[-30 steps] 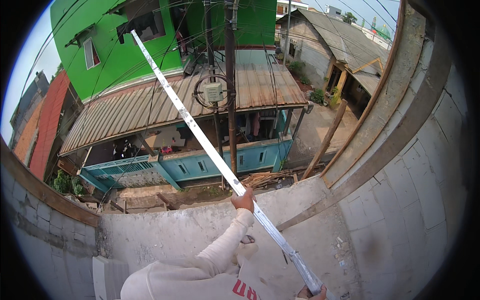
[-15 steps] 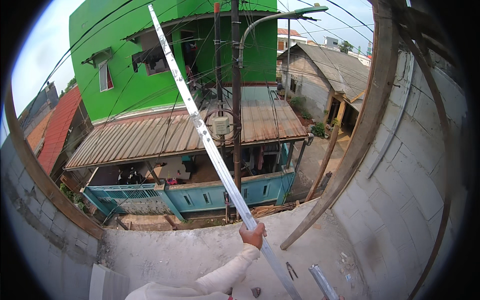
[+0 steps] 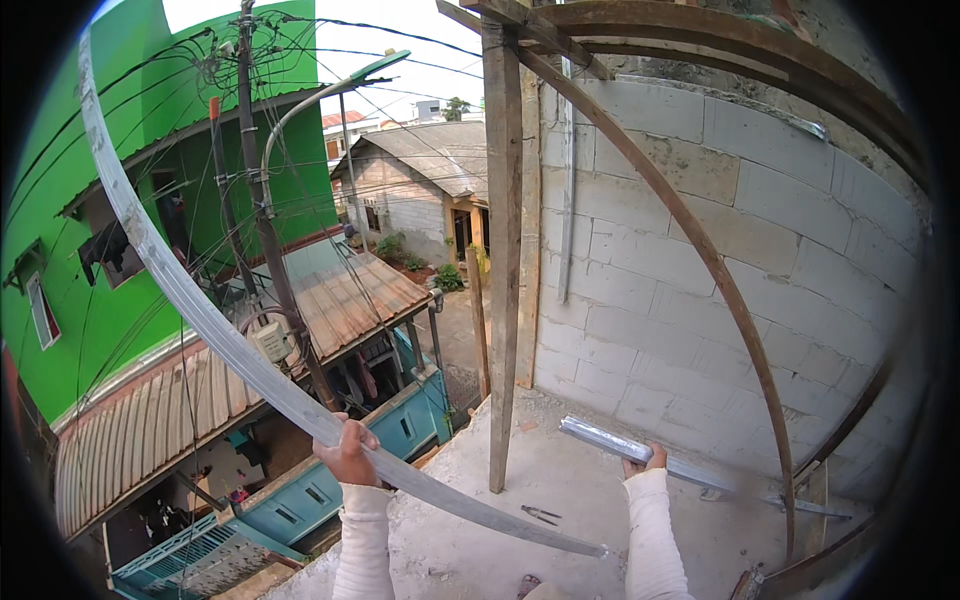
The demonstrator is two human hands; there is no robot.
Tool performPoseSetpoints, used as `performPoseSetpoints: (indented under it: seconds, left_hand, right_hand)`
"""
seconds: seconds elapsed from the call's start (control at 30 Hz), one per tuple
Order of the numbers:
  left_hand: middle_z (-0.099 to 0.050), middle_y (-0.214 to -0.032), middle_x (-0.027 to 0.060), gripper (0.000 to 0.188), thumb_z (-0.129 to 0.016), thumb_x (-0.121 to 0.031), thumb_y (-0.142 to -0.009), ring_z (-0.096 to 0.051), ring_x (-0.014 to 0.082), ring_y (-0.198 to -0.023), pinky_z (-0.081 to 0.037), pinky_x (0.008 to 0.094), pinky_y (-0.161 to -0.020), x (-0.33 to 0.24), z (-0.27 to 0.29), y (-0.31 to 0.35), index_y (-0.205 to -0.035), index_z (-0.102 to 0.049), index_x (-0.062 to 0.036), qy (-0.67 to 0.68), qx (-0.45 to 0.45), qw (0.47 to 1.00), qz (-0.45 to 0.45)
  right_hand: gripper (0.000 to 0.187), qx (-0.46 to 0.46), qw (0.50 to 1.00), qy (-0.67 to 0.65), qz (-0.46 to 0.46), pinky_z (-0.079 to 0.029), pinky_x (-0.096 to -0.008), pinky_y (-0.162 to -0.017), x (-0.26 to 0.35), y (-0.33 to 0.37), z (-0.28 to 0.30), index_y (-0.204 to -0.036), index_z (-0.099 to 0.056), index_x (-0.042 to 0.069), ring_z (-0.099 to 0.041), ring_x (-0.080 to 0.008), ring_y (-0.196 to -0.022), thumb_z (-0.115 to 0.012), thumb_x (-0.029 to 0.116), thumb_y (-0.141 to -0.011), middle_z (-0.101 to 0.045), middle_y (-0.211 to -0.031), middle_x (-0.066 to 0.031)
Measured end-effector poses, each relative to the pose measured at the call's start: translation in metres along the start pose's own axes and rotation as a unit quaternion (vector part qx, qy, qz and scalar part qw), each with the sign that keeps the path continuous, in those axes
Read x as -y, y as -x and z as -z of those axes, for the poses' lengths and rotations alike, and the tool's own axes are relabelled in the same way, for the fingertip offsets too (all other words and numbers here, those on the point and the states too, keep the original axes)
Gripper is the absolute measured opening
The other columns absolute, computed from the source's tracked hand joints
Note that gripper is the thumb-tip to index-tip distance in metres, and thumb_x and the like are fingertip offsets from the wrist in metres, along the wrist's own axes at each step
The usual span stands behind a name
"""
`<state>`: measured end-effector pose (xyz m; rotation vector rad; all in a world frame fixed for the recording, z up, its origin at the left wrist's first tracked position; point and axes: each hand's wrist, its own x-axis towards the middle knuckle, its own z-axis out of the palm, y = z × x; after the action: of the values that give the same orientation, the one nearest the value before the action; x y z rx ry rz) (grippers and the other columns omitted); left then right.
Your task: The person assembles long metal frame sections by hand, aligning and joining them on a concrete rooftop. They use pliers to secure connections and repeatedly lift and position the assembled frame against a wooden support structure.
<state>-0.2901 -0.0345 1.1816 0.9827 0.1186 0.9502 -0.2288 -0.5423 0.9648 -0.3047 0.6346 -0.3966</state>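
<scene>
My left hand (image 3: pixel 346 456) is closed round a long silver metal channel (image 3: pixel 262 372). The channel rises to the upper left in front of the green building, and its lower end is over the concrete floor. My right hand (image 3: pixel 645 459) grips a second metal channel (image 3: pixel 600 436) low down, close to the block wall. From that hand it stretches rightward, with its far part blurred behind a curved-looking wooden piece. A pair of pincers (image 3: pixel 541 514) lies on the floor between my two arms.
A wooden post (image 3: pixel 501 270) stands ahead between my hands. Wooden beams (image 3: pixel 690 225) cross the right side before the grey block wall (image 3: pixel 640 300). Past the floor's open edge are a utility pole (image 3: pixel 262 200) with many wires and a rusty metal roof (image 3: pixel 350 290).
My view has swung right. My right hand, almost out of view before, now shows gripping the second channel. My left hand keeps hold of the long channel, which now sits further left in view.
</scene>
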Motion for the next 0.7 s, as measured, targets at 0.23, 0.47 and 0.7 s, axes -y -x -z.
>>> performPoseSetpoints:
  seconds: [0.23, 0.47, 0.7]
  left_hand:
    - [-0.055, -0.068, 0.0065, 0.025, -0.066, -0.004, -0.083, -0.051, 0.0155, -0.047, -0.045, 0.0313, -0.046, -0.065, -0.021, -0.031, -0.103, -0.053, 0.0015, 0.004, 0.046, 0.998, -0.049]
    - [-0.058, -0.071, 0.0071, 0.022, -0.066, -0.003, -0.084, -0.055, 0.0155, -0.05, -0.047, 0.0289, -0.047, -0.072, -0.041, -0.039, -0.101, -0.052, 0.0002, -0.044, 0.088, 0.991, -0.087]
    - [-0.064, -0.072, 0.0068, 0.018, -0.072, -0.007, -0.079, -0.061, 0.0159, -0.053, -0.05, 0.0317, -0.05, -0.071, -0.057, -0.031, -0.092, -0.061, 0.0006, -0.155, 0.089, 0.979, -0.099]
  right_hand:
    - [0.035, 0.003, 1.0, 0.001, 0.012, -0.053, -0.0553, -0.1, 0.012, -0.011, -0.039, -0.114, -0.057, 0.011, -0.063, -0.0336, -0.11, -0.066, 0.036, -0.09, -0.063, -0.117, -0.0141]
    - [0.042, 0.032, 0.999, -0.023, -0.011, -0.051, -0.0595, -0.105, 0.007, -0.014, -0.021, -0.123, -0.053, 0.012, -0.061, -0.0362, -0.118, -0.066, 0.036, -0.091, -0.058, -0.128, -0.0157]
    - [0.047, 0.032, 0.999, 0.001, -0.013, -0.05, -0.0549, -0.103, 0.001, -0.044, -0.015, -0.124, -0.053, 0.014, -0.058, -0.0329, -0.121, -0.066, 0.043, -0.089, -0.058, -0.128, -0.0123]
